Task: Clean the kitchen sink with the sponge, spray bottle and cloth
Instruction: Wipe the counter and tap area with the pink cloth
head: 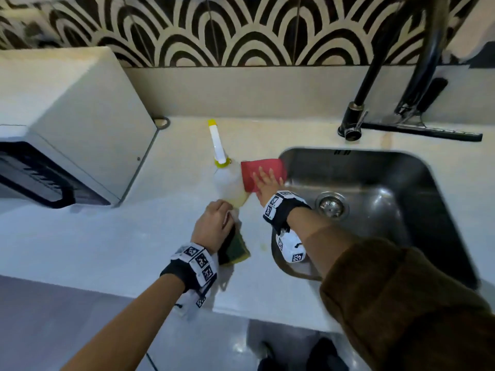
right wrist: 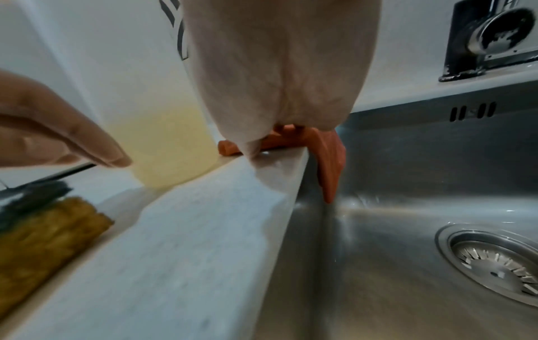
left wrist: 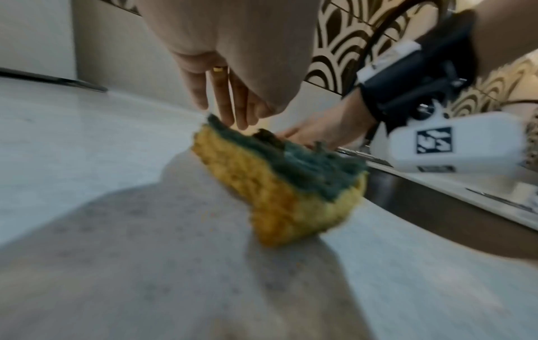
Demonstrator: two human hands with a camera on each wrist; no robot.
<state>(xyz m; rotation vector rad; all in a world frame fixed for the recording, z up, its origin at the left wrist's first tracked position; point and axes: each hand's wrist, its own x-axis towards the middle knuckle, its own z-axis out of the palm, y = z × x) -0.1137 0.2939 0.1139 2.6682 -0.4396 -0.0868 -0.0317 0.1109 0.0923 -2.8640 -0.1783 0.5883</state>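
A pale countertop (head: 107, 236) is being occupied across the head view, with a stainless steel sink (head: 439, 210) set into it at 3 o'clock. A white microwave (head: 67, 116) is being seen at 9 o'clock, and a black faucet (head: 375, 76) is standing at 1 o'clock behind the sink, with a black squeegee (head: 428, 132) lying beside its base. A round drain strainer (head: 332, 206) is being shown in the sink floor.

1 spray bottle (head: 230, 186), translucent with yellowish liquid and a white and yellow nozzle, is standing near the centre, just at 9 o'clock of the sink's left rim. 1 red cloth (head: 261, 170) is being draped over that rim, touching the bottle at its 3 o'clock side, with 1 corner hanging into the basin.

1 sponge (head: 234, 249), yellow with a dark green scouring face, is being tilted on the countertop at 6 o'clock of the bottle.

The right hand (head: 267, 187) is being laid on the cloth with fingers straight and spread; nothing is being gripped. The left hand (head: 213, 227) is being held over the sponge's far end, fingers bent downward and touching the green face in the left wrist view; whether the sponge is being clamped cannot be told. Both wrists are being fitted with black bands carrying marker tags.
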